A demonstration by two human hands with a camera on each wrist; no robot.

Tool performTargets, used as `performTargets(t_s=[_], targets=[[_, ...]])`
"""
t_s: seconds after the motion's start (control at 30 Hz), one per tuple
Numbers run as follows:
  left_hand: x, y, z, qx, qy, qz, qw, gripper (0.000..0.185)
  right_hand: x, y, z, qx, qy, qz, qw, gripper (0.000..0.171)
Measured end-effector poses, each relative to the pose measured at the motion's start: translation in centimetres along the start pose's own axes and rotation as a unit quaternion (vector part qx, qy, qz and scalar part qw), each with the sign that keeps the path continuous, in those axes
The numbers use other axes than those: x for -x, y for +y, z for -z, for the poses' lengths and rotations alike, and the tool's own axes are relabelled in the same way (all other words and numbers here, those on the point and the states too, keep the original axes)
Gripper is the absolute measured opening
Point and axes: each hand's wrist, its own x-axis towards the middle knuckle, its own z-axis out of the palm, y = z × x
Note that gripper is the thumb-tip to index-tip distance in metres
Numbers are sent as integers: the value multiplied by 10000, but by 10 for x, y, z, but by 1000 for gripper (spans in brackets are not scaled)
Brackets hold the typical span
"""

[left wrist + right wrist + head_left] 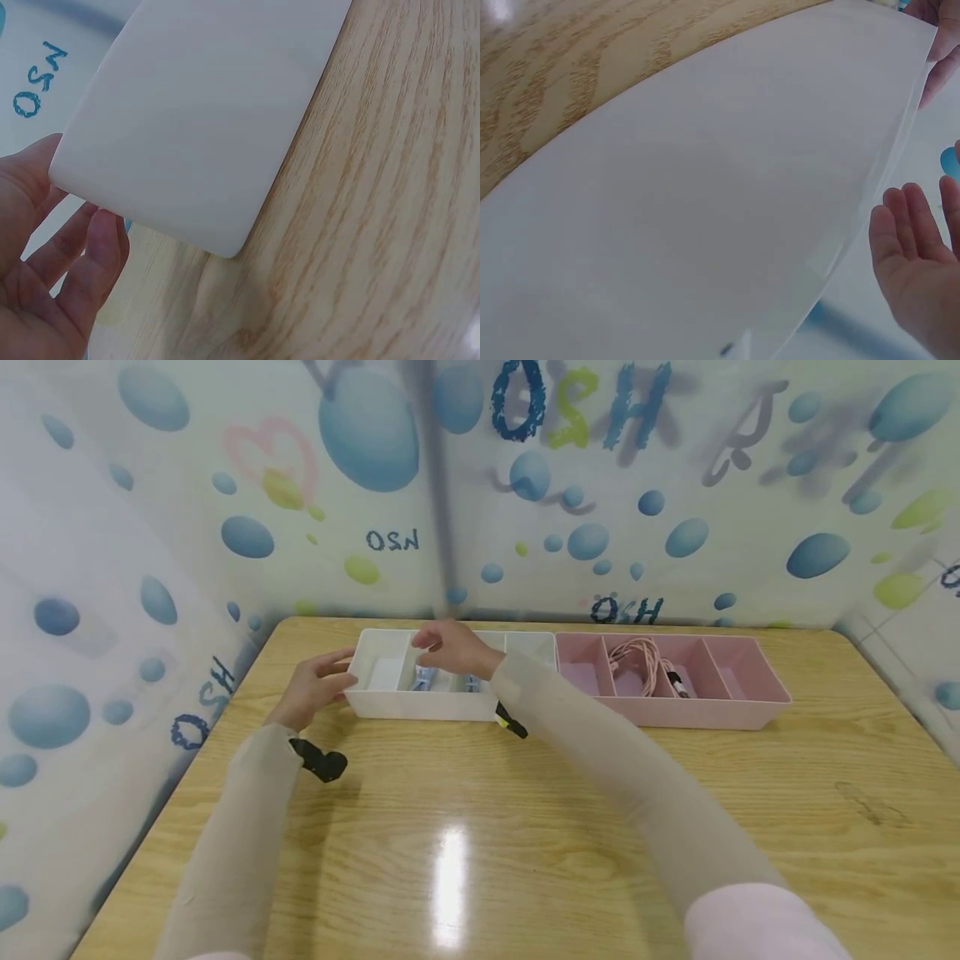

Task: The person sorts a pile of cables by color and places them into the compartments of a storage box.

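Observation:
A long white divided box (420, 704) stands on the wooden table, holding small light-blue bundles (423, 678) in its middle compartments. At its left end is my left hand (311, 689), fingers relaxed and fingertips right at the end wall and rim. The left wrist view shows those fingertips (107, 229) against the box's rounded corner. My right hand (453, 647) reaches over the white box, above the second compartment from the left, with fingers loosely bent and nothing held. In the right wrist view its fingers (915, 225) are spread apart beyond the box's rim.
A pink divided box (705, 713) adjoins the white one on the right, with a coiled pink cable (637, 652) and a dark-and-white piece (677, 683) inside. Behind the table (570, 827) hangs a sheet (465, 510) patterned with blue drops.

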Motion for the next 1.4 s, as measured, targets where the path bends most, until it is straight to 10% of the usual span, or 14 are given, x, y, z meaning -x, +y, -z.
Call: performTargets(t_s=[1.1,1.4], targets=[[3,0,2,32,-119,-119,9999,59,79,21,3,-96,888,1133,9895,20],[8,4,5,-19,-209,-102,9997,61,99,33,13,-399,1105,840,9895,19]])
